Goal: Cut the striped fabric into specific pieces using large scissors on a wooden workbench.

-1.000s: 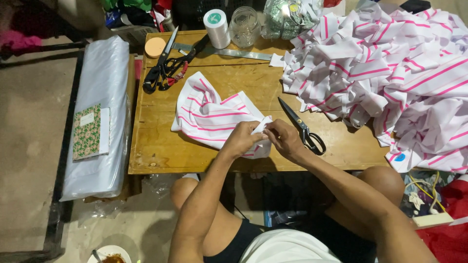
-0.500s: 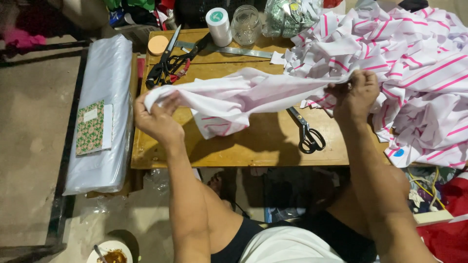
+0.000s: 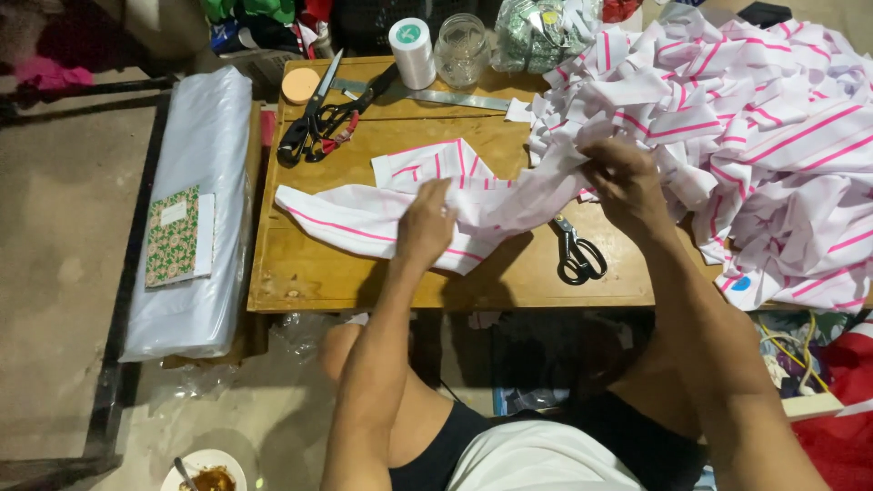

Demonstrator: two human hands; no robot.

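The left hand pinches a white, pink-striped cloth strip lying across the bench – the right hand grips its other end at three o'clock, against the heap of cut strips. Judging by that heap, much is done. Black scissors lie at five o'clock, a ruler at twelve.

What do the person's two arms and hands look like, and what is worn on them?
Both arms are bare from shoulder to fingers: no sleeves, gloves, watch or bracelet show. The left hand and the right hand show no visible rings, though some fingers are hidden. Only a black sleeveless top is worn on the body, and it ends at the shoulders, leaving the arms uncovered.
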